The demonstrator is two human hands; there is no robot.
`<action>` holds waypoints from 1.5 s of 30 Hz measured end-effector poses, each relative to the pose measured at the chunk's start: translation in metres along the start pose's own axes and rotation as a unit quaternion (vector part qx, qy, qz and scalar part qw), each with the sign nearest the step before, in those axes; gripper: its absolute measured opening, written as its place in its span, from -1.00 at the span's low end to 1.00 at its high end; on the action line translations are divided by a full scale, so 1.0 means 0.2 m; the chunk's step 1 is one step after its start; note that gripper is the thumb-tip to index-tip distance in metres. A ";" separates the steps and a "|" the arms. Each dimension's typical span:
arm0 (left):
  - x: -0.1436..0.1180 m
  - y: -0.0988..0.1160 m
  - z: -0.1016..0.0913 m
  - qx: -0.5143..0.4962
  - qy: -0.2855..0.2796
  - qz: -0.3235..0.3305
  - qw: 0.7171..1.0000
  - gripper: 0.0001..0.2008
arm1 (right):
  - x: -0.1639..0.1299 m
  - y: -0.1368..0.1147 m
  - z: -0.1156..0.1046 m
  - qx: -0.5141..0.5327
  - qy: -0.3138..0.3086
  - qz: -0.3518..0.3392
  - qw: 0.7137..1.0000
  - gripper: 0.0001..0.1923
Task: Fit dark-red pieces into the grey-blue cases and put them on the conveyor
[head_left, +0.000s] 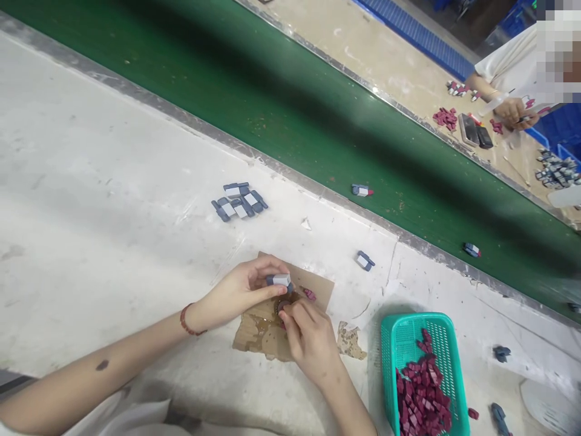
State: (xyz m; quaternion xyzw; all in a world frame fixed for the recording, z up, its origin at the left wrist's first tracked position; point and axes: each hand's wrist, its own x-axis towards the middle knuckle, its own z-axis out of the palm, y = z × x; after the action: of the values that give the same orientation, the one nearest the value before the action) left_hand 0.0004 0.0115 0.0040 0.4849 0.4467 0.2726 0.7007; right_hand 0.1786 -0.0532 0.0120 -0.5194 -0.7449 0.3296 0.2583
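Observation:
My left hand (pixel 261 281) grips a small blue-grey and white plastic piece (pixel 280 280) between thumb and fingers. Just below it, my right hand (pixel 311 333) is closed in a pinch by a dark round spot (pixel 282 306) on a stained piece of cardboard (pixel 261 339). What those fingertips hold is mostly hidden; a bit of maroon shows beside them. A maroon plastic part (pixel 309 294) lies on the cardboard above my right hand. Several blue-grey and white pieces (pixel 239 209) lie grouped farther up the white table, and a single one (pixel 364 260) rests to the right.
A teal basket (pixel 456 363) of maroon parts stands at the right. Beyond the table runs a green conveyor belt (pixel 290 115) carrying a few pieces with maroon tips (pixel 362 190). Across it, a co-worker's hands (pixel 512 114) handle parts. Dark blue-grey parts (pixel 499 418) lie right of the basket.

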 end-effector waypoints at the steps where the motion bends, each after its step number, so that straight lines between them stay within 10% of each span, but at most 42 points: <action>1: 0.00 0.00 0.00 0.002 -0.003 0.009 1.000 -0.74 | 0.00 0.00 0.00 0.030 0.010 0.021 0.999 -0.72; 6: -0.02 0.00 0.01 0.057 -0.015 0.067 0.996 -0.80 | 0.00 0.02 -0.04 0.290 0.142 0.169 0.931 -0.79; 13: -0.03 -0.10 0.04 0.185 0.020 0.283 0.941 -0.81 | 0.04 0.00 -0.03 0.448 0.196 0.193 0.850 -0.72; 25: -0.02 -0.09 0.05 0.233 0.023 0.353 0.906 -0.81 | 0.02 0.01 0.03 0.420 0.162 0.202 0.870 -0.74; 36: -0.03 -0.07 0.06 0.263 0.025 0.338 0.903 -0.77 | 0.03 0.00 -0.04 0.246 0.140 0.138 0.949 -0.85; 45: -0.04 -0.02 0.08 0.308 -0.050 0.302 0.901 -0.74 | 0.00 -0.04 -0.06 0.260 0.139 0.207 0.933 -0.80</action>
State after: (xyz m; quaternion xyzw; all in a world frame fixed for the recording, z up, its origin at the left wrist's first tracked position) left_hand 0.0101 -0.0029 0.0048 0.8010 0.3047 0.2961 0.4218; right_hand 0.1833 -0.0529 0.0258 -0.6171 -0.4658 0.4826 0.4113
